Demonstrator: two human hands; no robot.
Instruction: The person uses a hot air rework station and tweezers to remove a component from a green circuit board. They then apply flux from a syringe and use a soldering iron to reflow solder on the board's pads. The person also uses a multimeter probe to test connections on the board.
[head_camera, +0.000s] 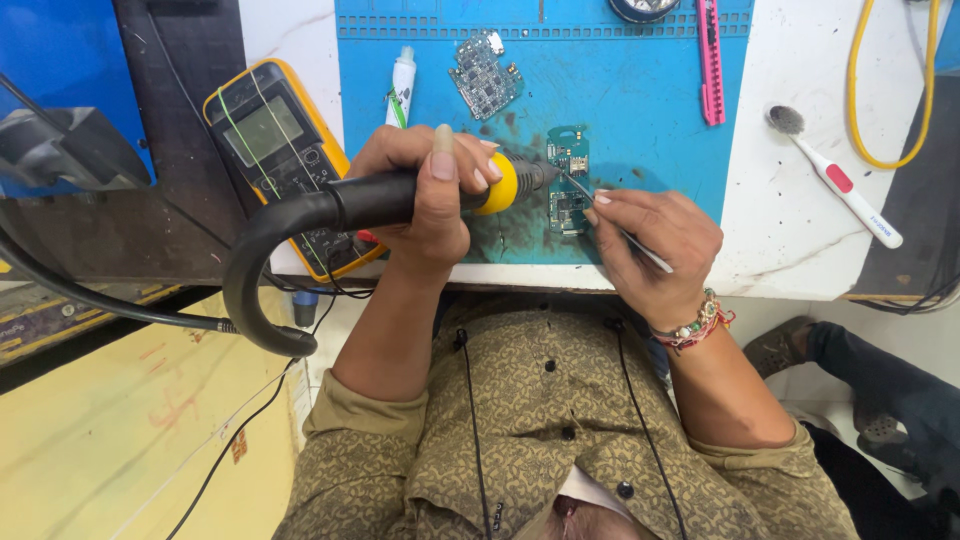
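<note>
Crowding circuit board (567, 180), hands (432, 190) mid-mat (650, 120)

Matt blue rubber-like mat (640, 110), scorched dark near centre; glossy black plastic tool handle (380, 200) w/ yellow collar; white, scuffed tabletop (790, 230).

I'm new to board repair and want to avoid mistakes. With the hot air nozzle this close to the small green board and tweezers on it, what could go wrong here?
1. The right hand has fingertips near the nozzle over the green board; a burn seems possible.
2. The tweezers could slip and nudge parts.
3. The hose from the left hand lies over the multimeter and might drag it.
</note>
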